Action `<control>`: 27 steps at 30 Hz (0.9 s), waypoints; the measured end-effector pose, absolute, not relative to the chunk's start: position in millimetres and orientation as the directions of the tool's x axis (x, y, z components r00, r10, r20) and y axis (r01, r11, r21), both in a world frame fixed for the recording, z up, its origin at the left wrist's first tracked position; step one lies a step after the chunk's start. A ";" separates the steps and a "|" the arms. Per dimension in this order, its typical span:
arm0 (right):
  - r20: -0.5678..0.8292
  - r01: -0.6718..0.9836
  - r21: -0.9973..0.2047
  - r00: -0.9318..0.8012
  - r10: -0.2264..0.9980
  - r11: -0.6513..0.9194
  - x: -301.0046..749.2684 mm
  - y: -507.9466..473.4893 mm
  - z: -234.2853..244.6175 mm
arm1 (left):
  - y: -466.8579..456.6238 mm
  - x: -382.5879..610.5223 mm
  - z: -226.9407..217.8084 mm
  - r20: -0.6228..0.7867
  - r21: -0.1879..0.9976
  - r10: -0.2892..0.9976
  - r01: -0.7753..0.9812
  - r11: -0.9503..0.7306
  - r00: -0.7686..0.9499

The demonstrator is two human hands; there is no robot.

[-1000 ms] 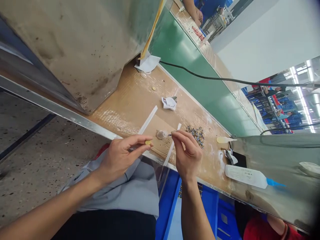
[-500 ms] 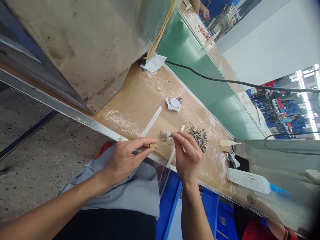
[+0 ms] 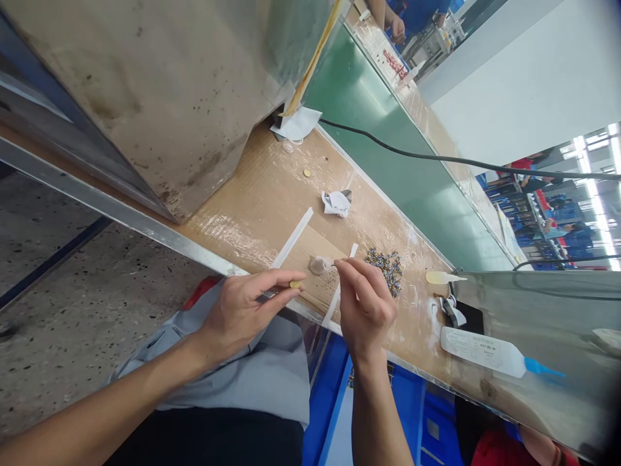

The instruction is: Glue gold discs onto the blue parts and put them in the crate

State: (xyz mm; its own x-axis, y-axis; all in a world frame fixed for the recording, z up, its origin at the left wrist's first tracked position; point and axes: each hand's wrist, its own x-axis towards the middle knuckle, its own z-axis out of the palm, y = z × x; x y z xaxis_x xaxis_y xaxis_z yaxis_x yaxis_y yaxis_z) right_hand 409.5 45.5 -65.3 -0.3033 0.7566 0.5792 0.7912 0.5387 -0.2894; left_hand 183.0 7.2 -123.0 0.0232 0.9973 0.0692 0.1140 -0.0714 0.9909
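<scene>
My left hand (image 3: 240,304) pinches a small round yellow piece (image 3: 295,284) between thumb and forefinger, above the table's front edge. Across from it, my right hand (image 3: 366,307) is closed in a pinch, its fingertips by a small clear round dish (image 3: 317,265). What the right fingertips hold is too small to make out. The dish sits on a brown cardboard sheet (image 3: 315,239), with tiny specks scattered near it. Just beyond my right hand lies a pile of small shiny blue and gold parts (image 3: 388,264).
Crumpled white paper (image 3: 336,203) and a yellow disc (image 3: 307,173) lie farther back. On the right are a small glue bottle (image 3: 439,277) and a large white bottle (image 3: 480,349) with a blue tip. Blue bins (image 3: 334,362) stand below the table. A co-worker's hand (image 3: 398,29) shows beyond the green partition (image 3: 369,123).
My right hand has turned slightly and its fingertips have shifted a little to the right. The left hand keeps its pinch on the yellow piece, almost still.
</scene>
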 end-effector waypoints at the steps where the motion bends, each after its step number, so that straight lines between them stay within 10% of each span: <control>1: 0.592 0.796 -0.294 -0.283 0.755 0.529 410.1 45.4 -65.3 | 7.4 182.9 -122.8 0.070 0.991 0.997 0.117 -0.072 0.022; 27: 0.545 0.773 -0.501 -0.068 0.836 0.389 404.7 44.7 -66.2 | 6.5 183.7 -121.8 0.132 0.979 0.991 0.154 -0.135 0.024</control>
